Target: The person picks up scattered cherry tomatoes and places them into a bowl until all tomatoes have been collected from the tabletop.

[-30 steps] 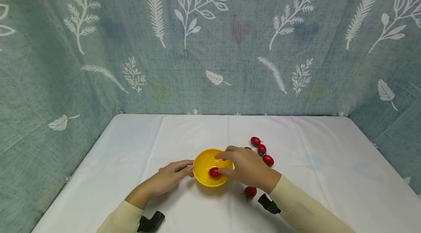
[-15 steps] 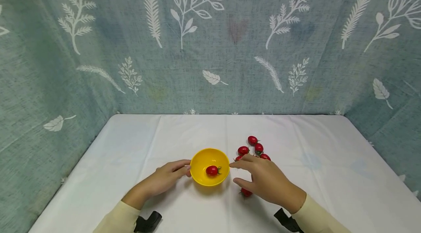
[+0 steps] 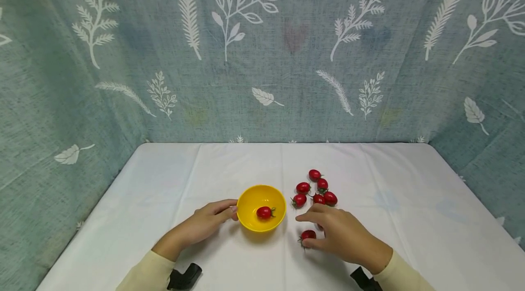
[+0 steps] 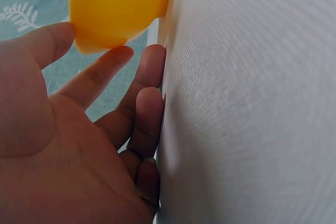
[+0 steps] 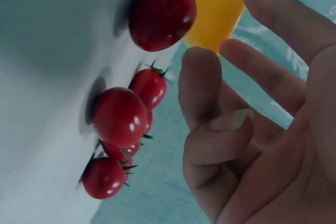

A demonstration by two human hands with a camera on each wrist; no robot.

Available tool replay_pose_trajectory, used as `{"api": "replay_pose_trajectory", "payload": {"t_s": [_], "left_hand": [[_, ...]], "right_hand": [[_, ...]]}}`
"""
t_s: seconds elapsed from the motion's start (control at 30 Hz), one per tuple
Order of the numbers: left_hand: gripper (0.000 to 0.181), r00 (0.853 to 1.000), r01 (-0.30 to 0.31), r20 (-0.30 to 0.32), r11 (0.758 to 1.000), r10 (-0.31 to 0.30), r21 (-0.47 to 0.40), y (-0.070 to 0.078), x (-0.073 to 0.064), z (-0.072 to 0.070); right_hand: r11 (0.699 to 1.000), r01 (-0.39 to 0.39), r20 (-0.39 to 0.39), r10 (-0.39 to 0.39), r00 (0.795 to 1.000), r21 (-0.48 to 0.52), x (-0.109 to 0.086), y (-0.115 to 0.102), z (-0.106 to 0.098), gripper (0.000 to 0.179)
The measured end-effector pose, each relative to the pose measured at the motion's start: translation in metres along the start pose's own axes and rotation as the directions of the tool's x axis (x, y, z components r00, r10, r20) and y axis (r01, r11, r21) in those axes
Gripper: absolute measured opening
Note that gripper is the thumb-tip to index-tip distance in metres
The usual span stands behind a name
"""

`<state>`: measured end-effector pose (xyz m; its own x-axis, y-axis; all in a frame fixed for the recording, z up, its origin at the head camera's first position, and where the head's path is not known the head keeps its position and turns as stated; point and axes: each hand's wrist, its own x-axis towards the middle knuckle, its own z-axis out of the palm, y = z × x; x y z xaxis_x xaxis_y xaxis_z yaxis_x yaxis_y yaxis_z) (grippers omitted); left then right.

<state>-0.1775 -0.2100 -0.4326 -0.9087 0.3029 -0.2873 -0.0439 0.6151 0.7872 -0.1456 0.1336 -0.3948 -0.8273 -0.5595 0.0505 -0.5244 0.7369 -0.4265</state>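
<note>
My right hand point(image 3: 342, 235) stood spread, thumb and fingers apart, grasping nothing, close about a cherry tomato point(image 3: 308, 235) on the table point(image 3: 229, 163), its stem end toward my left and slightly toward me. My relaxed left hand point(image 3: 205, 222) touched the yellow bowl point(image 3: 249, 211). Only the head view showed the bowl's tomato point(image 3: 264, 212), long axis sideways, stem rightward; only the left wrist view showed my lower fingers point(image 4: 148, 114).

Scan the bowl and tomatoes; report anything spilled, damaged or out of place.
Nothing stands out: the yellow bowl sits upright with one tomato inside, the other tomatoes lie loose on the white cloth, and no spill or split skin shows.
</note>
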Motion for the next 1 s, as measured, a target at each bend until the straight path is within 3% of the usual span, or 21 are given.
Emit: {"api": "replay_pose_trajectory", "payload": {"t_s": [0.3, 1.0], "left_hand": [[0.045, 1.0, 0.005, -0.012, 1.0, -0.005, -0.009, 0.001, 0.001, 0.0], [0.047, 1.0, 0.007, 0.005, 1.0, -0.007, -0.011, 0.001, 0.0, 0.0]], "right_hand": [[1.0, -0.007, 0.084, 0.007, 0.996, 0.002, 0.002, 0.006, 0.002, 0.04], [0.999, 0.02, 0.116, -0.016, 0.993, -0.03, 0.003, 0.014, 0.01, 0.029]]}}
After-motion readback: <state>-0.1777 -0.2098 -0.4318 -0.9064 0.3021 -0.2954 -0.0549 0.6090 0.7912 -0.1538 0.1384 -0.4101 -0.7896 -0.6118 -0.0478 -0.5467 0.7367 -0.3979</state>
